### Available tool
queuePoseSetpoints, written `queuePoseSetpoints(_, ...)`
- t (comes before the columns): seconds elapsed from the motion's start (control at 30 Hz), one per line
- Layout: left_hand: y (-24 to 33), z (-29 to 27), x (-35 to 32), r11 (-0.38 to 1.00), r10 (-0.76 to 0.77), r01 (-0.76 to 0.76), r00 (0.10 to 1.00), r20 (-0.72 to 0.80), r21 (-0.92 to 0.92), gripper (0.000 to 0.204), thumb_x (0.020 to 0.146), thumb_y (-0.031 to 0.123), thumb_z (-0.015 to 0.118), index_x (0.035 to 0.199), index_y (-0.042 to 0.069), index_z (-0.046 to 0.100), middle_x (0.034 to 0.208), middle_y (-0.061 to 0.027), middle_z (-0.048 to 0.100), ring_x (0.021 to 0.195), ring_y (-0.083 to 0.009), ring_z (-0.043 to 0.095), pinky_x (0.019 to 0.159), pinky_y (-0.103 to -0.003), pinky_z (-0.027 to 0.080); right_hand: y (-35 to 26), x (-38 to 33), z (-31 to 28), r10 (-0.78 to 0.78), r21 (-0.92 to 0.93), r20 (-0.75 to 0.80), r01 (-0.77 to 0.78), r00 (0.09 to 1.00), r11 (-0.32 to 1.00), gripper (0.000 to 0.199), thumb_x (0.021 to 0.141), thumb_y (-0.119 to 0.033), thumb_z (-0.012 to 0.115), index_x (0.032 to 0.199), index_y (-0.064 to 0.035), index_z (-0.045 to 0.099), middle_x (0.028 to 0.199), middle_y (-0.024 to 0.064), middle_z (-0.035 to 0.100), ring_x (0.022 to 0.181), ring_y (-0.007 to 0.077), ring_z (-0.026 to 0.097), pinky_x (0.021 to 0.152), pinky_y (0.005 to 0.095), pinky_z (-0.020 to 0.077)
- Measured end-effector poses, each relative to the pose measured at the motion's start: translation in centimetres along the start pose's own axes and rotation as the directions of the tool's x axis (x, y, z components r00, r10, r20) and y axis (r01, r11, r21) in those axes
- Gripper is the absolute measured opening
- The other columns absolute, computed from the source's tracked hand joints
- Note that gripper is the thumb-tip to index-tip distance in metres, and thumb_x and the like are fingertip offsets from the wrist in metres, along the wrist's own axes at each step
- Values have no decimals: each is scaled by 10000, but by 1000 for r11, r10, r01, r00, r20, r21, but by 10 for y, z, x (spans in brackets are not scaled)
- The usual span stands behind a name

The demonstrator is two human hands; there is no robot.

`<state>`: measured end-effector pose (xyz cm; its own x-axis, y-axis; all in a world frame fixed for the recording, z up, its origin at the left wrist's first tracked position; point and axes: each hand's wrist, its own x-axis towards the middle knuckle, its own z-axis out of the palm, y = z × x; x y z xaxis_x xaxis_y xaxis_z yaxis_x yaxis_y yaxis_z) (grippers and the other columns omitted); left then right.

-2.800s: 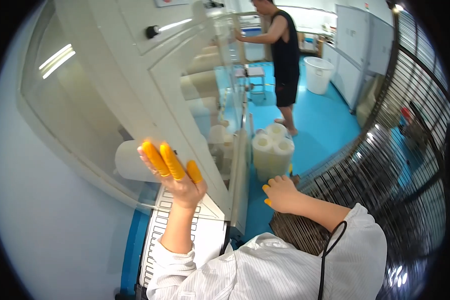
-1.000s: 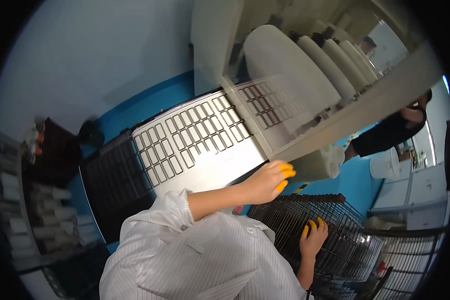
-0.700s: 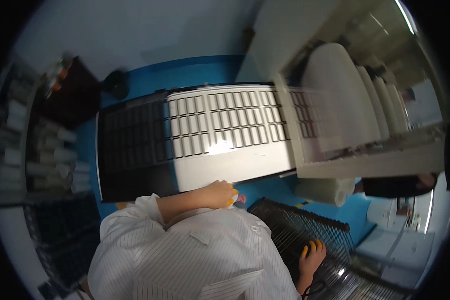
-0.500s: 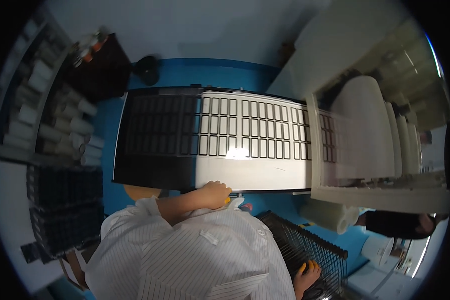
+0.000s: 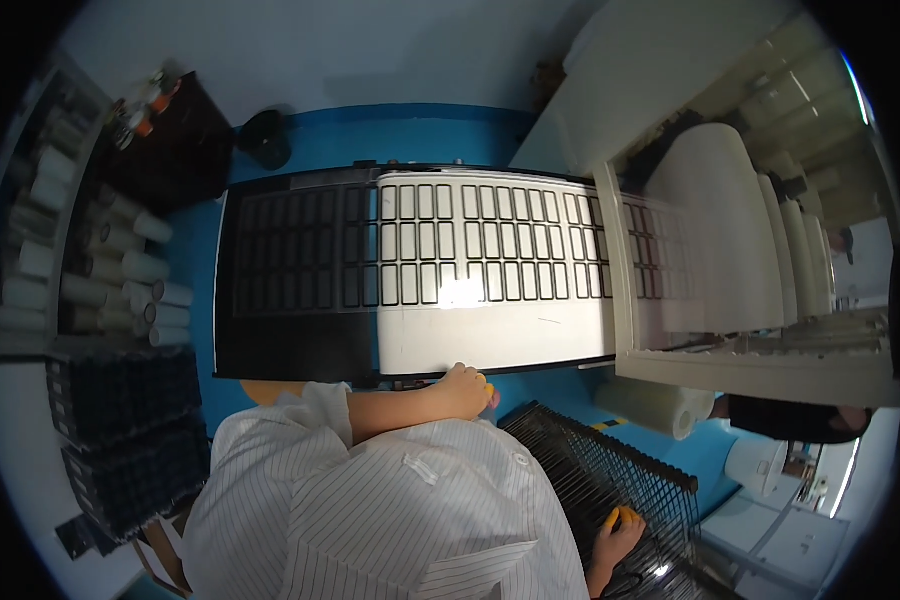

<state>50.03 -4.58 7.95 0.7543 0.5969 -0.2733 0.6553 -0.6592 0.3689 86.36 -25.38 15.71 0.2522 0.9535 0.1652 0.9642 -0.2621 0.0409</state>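
One white belt [image 5: 470, 345], lengthwise left to right, lies just beyond my nearer left hand [image 5: 462, 392]; my right hand [image 5: 619, 538] is at the wire rack [image 5: 620, 475]. I can't tell whether either grips.

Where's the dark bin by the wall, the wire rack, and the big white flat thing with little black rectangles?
Dark bin [image 5: 264, 143]: head view, on its side.
Wire rack [image 5: 603, 458]: head view, on its dark bars.
White flat surface [image 5: 470, 341]: head view, on the bare strip along its near side.
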Motion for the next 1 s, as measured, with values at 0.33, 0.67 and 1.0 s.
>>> queuePoseSetpoints(0.33, -6, -6, 10, 996, -4, -4, 996, 84, 90, 223, 830, 205, 484, 909, 50, 623, 882, -87, 590, 852, -222, 543, 701, -343, 403, 5, -1, 1, 72, 70, -55, -68, 996, 995, 202, 639, 5, 581, 836, 49, 568, 857, 167, 524, 871, 350, 497, 771, 410, 414)
queuePoseSetpoints(0.67, -8, -13, 12, 997, 5, -10, 998, 67, 77, 206, 810, 226, 523, 858, 59, 633, 854, -95, 581, 850, -225, 537, 714, -335, 396, 2, 1, -1, 174, 100, 10, -174, 985, 980, 197, 642, -22, 614, 831, 32, 596, 855, 149, 548, 901, 328, 505, 818, 400, 417)
queuePoseSetpoints(1.0, -10, -11, 15, 997, 36, -37, 999, 23, 61, 204, 748, 194, 539, 847, 32, 616, 848, -106, 581, 819, -226, 534, 681, -346, 398, 3, 2, 0, 164, 94, 5, -163, 987, 982, 176, 656, -30, 614, 816, 42, 603, 837, 157, 550, 880, 327, 512, 799, 400, 428)
